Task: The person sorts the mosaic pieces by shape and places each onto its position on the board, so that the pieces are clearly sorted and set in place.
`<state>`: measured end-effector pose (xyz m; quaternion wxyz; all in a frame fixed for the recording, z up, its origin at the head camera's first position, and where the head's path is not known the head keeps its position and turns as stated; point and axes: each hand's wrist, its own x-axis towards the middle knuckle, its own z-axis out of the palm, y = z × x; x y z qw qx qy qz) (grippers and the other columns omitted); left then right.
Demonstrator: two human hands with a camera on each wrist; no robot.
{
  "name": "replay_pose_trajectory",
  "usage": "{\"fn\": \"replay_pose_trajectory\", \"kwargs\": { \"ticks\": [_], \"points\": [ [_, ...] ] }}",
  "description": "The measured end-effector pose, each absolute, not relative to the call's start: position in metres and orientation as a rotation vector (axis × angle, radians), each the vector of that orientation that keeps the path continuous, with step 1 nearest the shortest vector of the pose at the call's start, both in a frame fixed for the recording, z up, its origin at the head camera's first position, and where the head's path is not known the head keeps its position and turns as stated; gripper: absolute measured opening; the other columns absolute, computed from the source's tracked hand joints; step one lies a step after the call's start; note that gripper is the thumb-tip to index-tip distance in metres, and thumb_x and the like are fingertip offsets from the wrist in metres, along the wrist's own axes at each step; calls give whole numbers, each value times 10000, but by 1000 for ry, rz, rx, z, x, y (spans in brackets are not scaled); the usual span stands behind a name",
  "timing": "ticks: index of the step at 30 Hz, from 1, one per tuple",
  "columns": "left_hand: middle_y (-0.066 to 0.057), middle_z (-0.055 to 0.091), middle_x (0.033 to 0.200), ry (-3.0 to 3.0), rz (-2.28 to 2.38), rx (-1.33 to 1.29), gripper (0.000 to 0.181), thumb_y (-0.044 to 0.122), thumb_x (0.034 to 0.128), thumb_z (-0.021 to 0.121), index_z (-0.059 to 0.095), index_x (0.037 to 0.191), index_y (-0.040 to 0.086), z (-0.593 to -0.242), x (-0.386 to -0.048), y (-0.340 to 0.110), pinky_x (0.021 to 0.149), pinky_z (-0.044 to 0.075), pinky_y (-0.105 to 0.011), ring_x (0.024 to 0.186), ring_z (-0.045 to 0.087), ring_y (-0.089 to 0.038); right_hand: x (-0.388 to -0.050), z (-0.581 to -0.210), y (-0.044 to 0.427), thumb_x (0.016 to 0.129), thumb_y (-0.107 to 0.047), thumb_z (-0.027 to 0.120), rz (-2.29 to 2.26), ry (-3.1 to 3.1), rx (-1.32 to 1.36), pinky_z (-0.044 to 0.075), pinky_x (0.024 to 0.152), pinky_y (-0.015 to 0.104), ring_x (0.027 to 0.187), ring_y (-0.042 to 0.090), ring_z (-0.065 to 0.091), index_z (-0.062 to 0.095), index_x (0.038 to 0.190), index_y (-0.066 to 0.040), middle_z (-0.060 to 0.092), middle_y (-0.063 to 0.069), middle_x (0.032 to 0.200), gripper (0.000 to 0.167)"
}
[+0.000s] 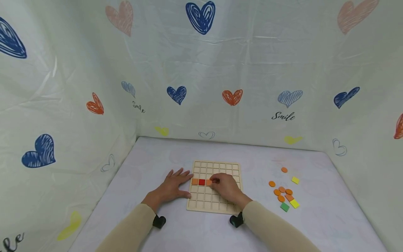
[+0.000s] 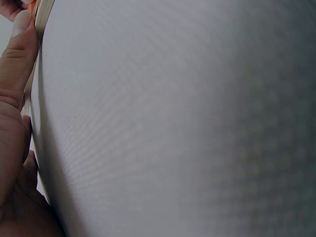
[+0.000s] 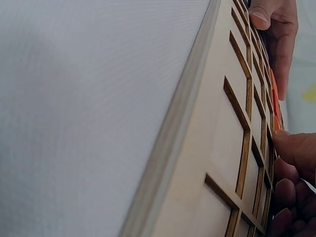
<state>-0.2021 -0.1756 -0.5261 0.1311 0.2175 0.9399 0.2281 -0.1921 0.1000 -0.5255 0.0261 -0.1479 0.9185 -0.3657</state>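
A square wooden grid board (image 1: 214,207) lies on the table. In one row are an orange square tile (image 1: 195,181), a red square tile (image 1: 202,182) and a second orange tile (image 1: 209,182). My left hand (image 1: 171,186) rests at the board's left edge, fingers spread and thumb touching the rim. Over the board's middle, my right hand (image 1: 225,186) has curled fingers and pinches at the second orange tile. A small reddish patch shows between its fingertips; what it belongs to is hidden. In the right wrist view, the right thumb (image 3: 296,148) meets an orange tile's edge.
Right of the board lie several orange round pieces (image 1: 272,183), an orange square (image 1: 289,198), two yellow squares (image 1: 294,203) and a green square (image 1: 284,207). A heart-printed white curtain (image 1: 204,70) surrounds the white table (image 1: 163,150).
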Motion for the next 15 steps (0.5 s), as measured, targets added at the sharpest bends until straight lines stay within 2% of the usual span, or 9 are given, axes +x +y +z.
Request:
{"fn": "replay_pose_trajectory", "kwargs": {
  "ticks": [15],
  "points": [
    [3, 374, 1709, 2724, 688, 614, 910, 538, 833, 847, 465, 1611, 260, -527, -203, -175, 1336, 20, -582, 1645, 166, -297, -191, -524, 99, 946, -163, 787, -1134, 2809, -407, 595, 835, 360, 928, 123, 674, 791, 1140, -91, 765, 6, 1036, 207]
  ]
}}
